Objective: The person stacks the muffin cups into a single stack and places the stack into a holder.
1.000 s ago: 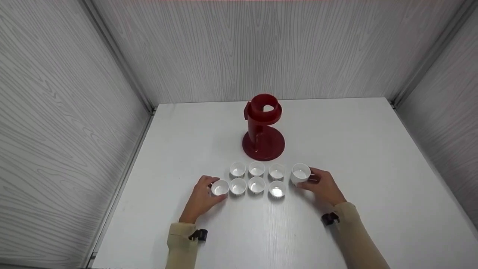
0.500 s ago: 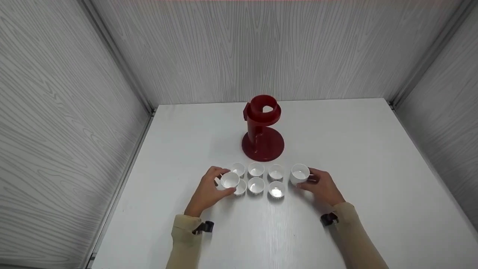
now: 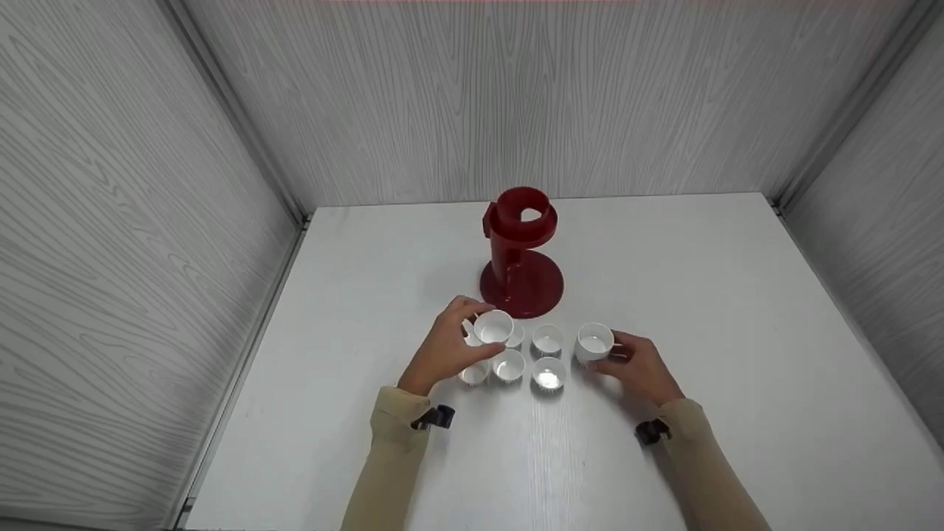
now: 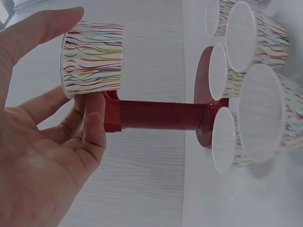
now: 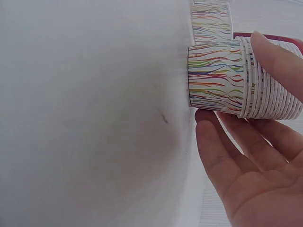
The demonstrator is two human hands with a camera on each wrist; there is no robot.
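- A dark red stand (image 3: 521,254) rises at the middle of the counter (image 3: 737,310), on the far side of the cups; it has a round base, an upright post and a ring-shaped top.
- Four small white cups sit free on the counter: one (image 3: 548,339) in the far row, and three in the near row (image 3: 474,373) (image 3: 509,365) (image 3: 548,375).
- Pale grey wood-grain walls (image 3: 472,96) close the counter on the left, far and right sides.

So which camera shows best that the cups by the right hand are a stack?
The right wrist view: the stack of paper cups shows its many nested rims. The head view shows only one white opening. The left wrist view does not clearly show it.
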